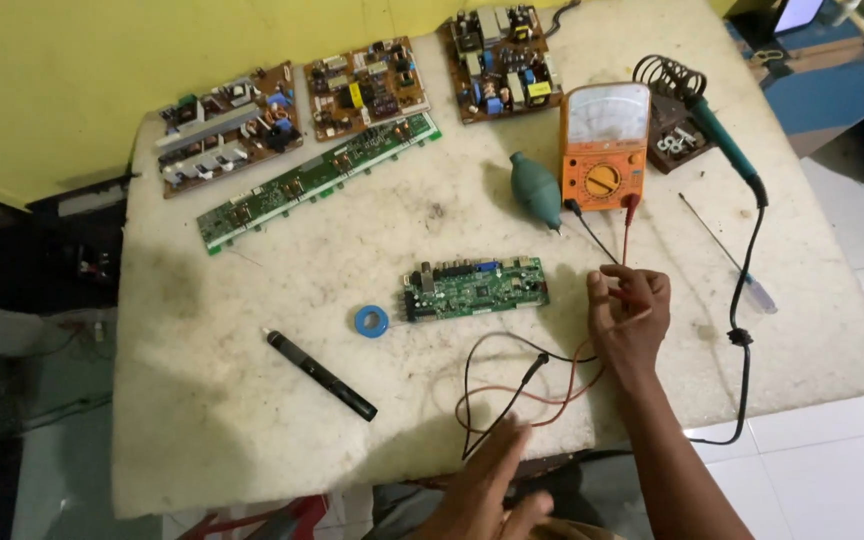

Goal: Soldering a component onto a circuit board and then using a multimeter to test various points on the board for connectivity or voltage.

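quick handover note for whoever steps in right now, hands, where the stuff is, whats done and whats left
Right hand: pinching the red probe lead beside the small green circuit board.
Left hand: open at the near table edge, by the black probe, not gripping it.
Both leads are plugged into the orange analog multimeter behind the board; their slack loops in front of it.
Done: meter and leads are out, board laid flat.
Left: no probe tip touches the board yet.
Soldering iron sits in its stand, right rear.

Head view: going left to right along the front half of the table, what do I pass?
black pen-shaped tool → blue tape roll → small green circuit board → right hand holding the red probe lead → screwdriver
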